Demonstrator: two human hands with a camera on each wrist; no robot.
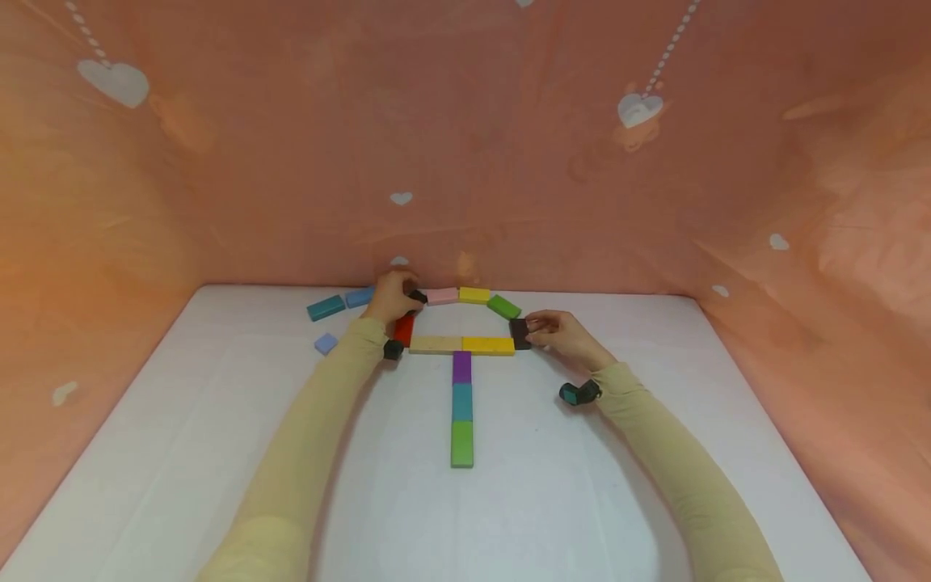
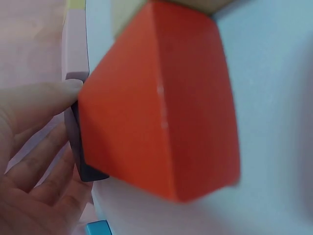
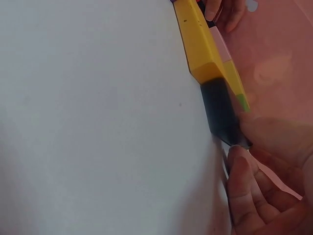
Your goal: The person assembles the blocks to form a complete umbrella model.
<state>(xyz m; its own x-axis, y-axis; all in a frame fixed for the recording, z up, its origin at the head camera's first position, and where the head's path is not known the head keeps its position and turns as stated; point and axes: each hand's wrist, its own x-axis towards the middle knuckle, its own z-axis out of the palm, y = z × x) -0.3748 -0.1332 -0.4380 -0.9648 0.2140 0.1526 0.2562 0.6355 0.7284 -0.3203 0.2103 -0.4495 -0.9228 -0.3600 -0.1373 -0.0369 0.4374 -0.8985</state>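
Observation:
In the head view my left hand [image 1: 391, 296] pinches a black block [image 1: 418, 297] at the upper left of an arch of coloured blocks. The left wrist view shows the thumb against one end of that block [image 2: 74, 134], the fingers behind it. Just below stands a red block [image 1: 404, 331], which fills much of the left wrist view. At the arch's right side my right hand [image 1: 558, 333] pinches another black block [image 1: 520, 334] by its outer edge. This block [image 3: 217, 105] adjoins the end of a yellow block [image 3: 198, 44] in the right wrist view.
Pink [image 1: 442, 297], yellow [image 1: 474, 296] and green [image 1: 503, 307] blocks form the arch's top. Beneath lie a beige block [image 1: 435, 345] and a purple-teal-green column [image 1: 462, 404]. Left are teal [image 1: 326, 308], blue [image 1: 359, 297] and light-blue [image 1: 326, 343] blocks. A pink curtain [image 1: 465, 162] borders the table.

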